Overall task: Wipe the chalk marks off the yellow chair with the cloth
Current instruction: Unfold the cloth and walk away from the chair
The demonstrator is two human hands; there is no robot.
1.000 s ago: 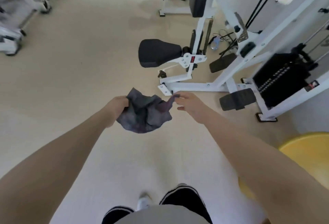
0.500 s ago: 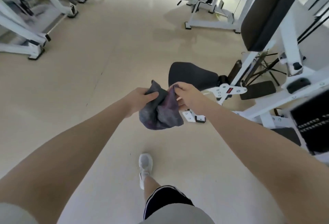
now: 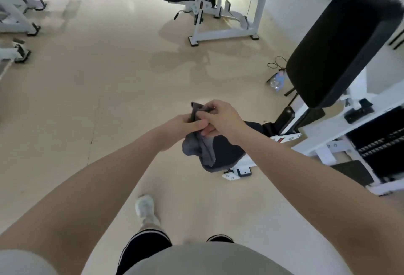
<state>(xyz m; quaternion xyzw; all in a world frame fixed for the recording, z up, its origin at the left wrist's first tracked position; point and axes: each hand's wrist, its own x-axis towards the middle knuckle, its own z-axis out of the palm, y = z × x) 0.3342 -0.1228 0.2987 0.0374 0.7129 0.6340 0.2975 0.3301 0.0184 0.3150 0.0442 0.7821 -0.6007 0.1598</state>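
A dark grey cloth (image 3: 200, 145) hangs bunched between both my hands at the middle of the head view. My left hand (image 3: 178, 129) grips it from the left, and my right hand (image 3: 219, 118) pinches its upper part from the right; the hands touch each other. The yellow chair is out of view.
A white weight machine with a black seat (image 3: 227, 152), a black back pad (image 3: 341, 47) and a weight stack (image 3: 380, 145) stands close on the right. Another white machine (image 3: 209, 8) is farther ahead. More white frames (image 3: 15, 21) line the left. Beige floor lies between. A plastic bottle (image 3: 277, 80) lies by the wall.
The view has swung up and away from the yellow chair, which has left the frame. My hands have come together and gathered the spread cloth into a bunch.
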